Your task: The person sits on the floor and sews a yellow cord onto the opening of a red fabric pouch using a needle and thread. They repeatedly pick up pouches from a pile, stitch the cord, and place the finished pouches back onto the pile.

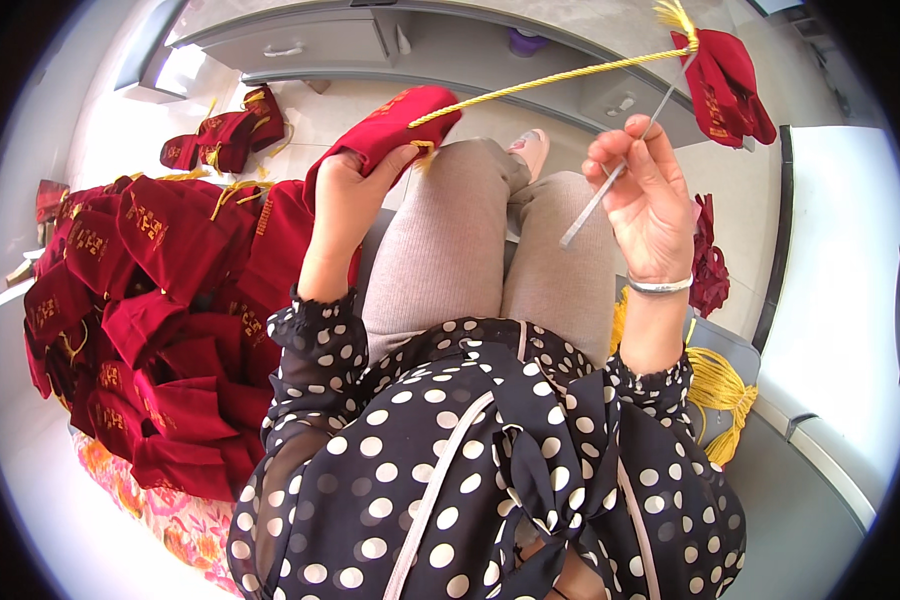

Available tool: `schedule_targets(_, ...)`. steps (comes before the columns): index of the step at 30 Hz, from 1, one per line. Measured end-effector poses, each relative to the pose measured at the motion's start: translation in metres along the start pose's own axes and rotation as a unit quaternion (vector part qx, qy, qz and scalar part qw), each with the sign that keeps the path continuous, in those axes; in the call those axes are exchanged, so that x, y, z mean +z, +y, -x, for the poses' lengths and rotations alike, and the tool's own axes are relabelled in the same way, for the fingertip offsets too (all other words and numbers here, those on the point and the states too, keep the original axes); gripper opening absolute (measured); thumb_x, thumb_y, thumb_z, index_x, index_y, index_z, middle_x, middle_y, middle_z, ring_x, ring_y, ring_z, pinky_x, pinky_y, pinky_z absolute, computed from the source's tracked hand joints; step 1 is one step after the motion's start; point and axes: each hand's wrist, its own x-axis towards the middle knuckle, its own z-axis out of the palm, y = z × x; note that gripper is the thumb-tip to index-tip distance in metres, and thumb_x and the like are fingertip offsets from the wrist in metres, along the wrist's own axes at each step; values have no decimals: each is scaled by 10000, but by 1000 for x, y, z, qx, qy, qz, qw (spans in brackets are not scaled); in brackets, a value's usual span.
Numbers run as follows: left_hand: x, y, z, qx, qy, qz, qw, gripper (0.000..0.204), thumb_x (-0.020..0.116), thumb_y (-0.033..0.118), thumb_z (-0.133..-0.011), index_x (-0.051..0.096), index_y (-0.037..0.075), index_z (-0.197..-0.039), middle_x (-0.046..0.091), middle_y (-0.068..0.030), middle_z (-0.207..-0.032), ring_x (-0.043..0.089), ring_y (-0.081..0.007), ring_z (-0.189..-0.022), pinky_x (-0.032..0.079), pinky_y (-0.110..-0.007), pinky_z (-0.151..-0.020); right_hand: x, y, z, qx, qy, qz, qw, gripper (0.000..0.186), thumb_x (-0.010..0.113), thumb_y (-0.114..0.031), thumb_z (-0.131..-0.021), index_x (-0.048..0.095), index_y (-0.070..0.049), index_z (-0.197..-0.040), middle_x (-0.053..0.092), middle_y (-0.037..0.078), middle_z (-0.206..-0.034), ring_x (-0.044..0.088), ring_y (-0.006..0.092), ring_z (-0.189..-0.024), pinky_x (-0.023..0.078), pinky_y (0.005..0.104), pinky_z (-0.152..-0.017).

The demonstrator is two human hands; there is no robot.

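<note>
My left hand [345, 205] is closed round a dark red cloth pouch [395, 120] with gold lettering, thumb on top near a small yellow tuft. From this pouch a twisted yellow cord [560, 78] runs taut to the upper right. My right hand [650, 200] pinches a thin metal rod [610, 195] with a flattened lower end. The rod's upper tip meets the far end of the cord, beside a yellow tassel. Just there is another red pouch [727, 90]; whether it hangs from the cord or rests on something, I cannot tell.
A large heap of red pouches [155, 330] lies at my left on a floral cloth [150, 500]. Several more pouches [225, 140] lie beyond it. At my right is a bundle of yellow cords [725, 400]. Grey drawers [295, 45] stand ahead.
</note>
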Motion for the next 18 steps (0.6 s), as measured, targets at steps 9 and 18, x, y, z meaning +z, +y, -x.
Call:
schedule_targets(9,2,42,27,-153,-101,315,931,344,535,301,-955,637,-8,-1069,675,-48,-932,624,-78,-806,499,-213,-736,62,12,-35,-74,-4,171,982,90,559,-130,-929,559,-58,-982,684,160,-919,683,229,-850,559,270,-720)
schedule_targets(18,14,43,29,-150,-163,347,912,359,487,280,-978,600,-13,-1150,667,-68,-978,630,-90,-843,503,-217,-752,57,25,-36,-31,-15,205,978,56,560,-90,-923,555,-45,-958,687,122,-882,672,165,-806,547,244,-703)
